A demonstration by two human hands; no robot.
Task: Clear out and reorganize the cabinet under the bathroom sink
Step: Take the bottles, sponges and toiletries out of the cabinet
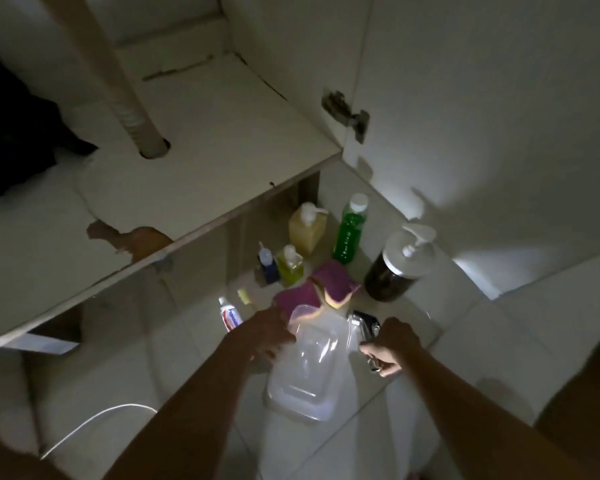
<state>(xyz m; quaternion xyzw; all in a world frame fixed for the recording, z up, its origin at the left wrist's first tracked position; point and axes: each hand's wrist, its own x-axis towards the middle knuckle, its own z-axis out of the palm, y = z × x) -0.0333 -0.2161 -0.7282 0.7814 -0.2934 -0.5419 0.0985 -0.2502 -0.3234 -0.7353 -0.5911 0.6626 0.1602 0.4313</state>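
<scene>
A clear plastic container lies on the tiled floor in front of the open cabinet. My left hand grips its upper left edge. My right hand sits just right of the container, fingers curled round a small shiny metal object. Behind the container lie purple sponges, a toothpaste tube and a dark shiny item. The cabinet shelf holds nothing but the drain pipe.
Along the wall stand a yellow pump bottle, a green bottle, a dark pump jar, a small yellow-green bottle and a small blue bottle. A white cable crosses the floor at left. The cabinet door stands open at right.
</scene>
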